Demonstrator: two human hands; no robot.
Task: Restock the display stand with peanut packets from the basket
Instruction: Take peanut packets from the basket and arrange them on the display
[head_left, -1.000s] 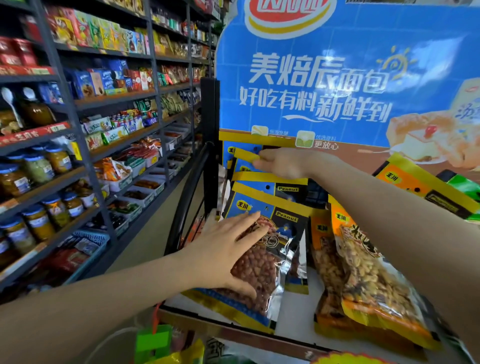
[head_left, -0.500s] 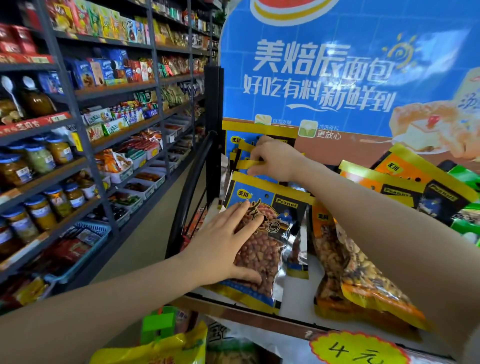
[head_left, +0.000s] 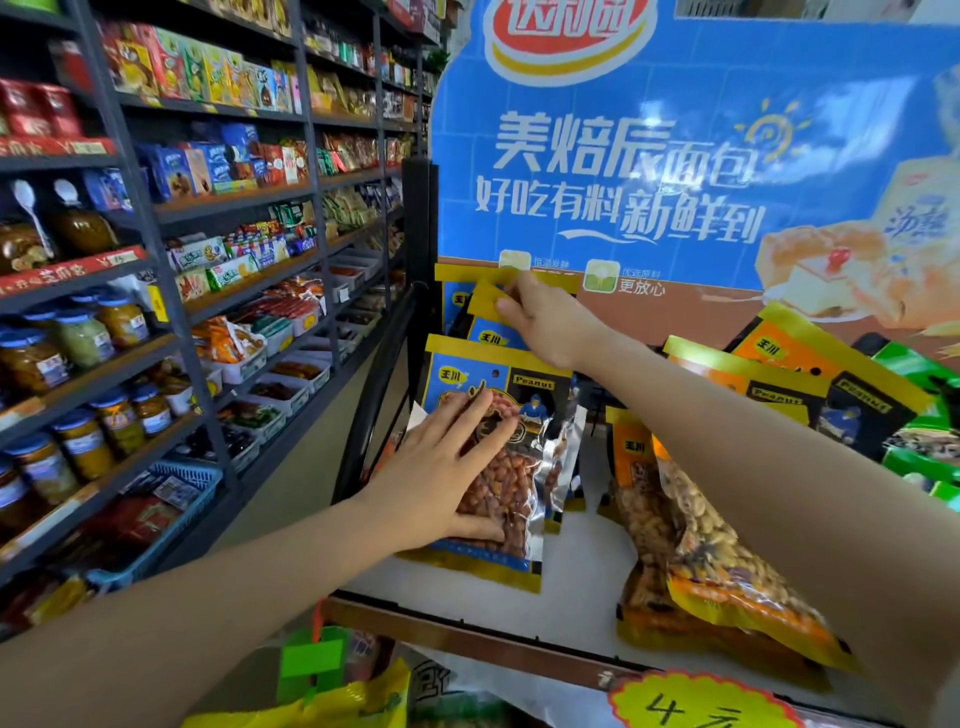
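**Head view: blue peanut packets going up on the stand**

Head camera looks down both bare arms at the tall blue printed cardboard display stand (head_left: 675, 156), whose white shelf carries rows of leaning snack bags. To the side runs a dark metal shop shelving unit (head_left: 156, 218) of jars and boxes, well apart from the work.

On the shelf, the front blue-and-yellow plastic peanut packet with a clear window (head_left: 498, 467) leans back against others of its kind; just beside it lie orange-and-yellow nut packets (head_left: 727, 561). The left hand (head_left: 441, 483) lies flat on the front packet, fingers spread wide, thumb hooked under the lower window – pressing, not gripping. The right hand (head_left: 545, 322) pinches the yellow header strip of a rear blue peanut packet (head_left: 488, 317), fingers narrowed onto its top edge.

The basket itself I cannot make out; only a green tag and yellow film show at the bottom edge.

These bags look light but floppy – loose nuts shift inside slick film, so a palm may slide. The stiff sealed header, near its hang hole, seems the surest hold, with a flat hand steadying the belly.
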